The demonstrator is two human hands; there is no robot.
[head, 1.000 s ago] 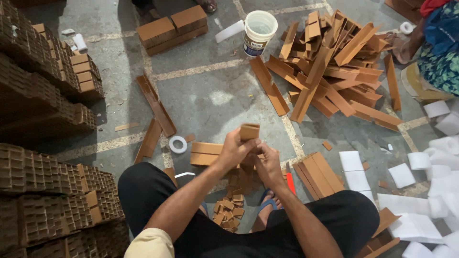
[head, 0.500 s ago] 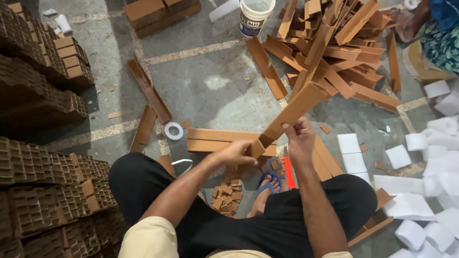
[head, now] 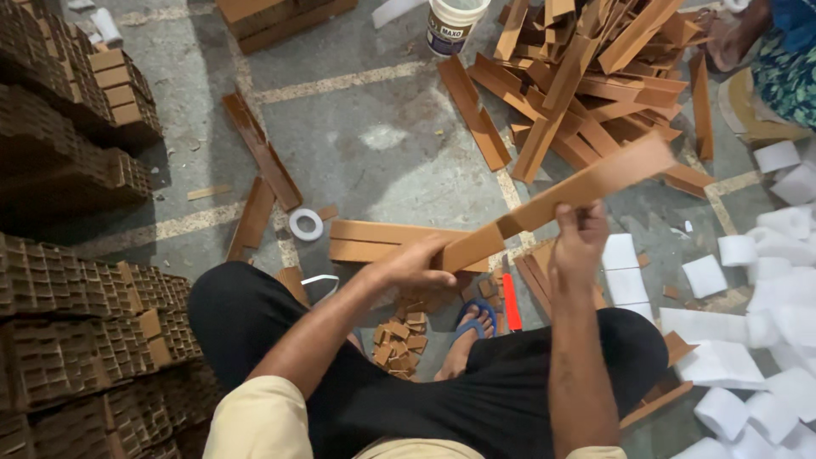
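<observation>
My left hand [head: 414, 266] clamps the near end of a long cardboard strip [head: 561, 200]; my right hand [head: 580, 240] pinches its middle. Its long axis rises up-right, over the floor [head: 374, 136].

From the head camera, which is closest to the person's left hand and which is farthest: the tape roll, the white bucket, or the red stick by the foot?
From the left hand:
1. Red stick, on the floor just right of it, beside the foot.
2. Tape roll, on the floor to its left; close to the stick's distance.
3. White bucket, far off at the top edge.
</observation>
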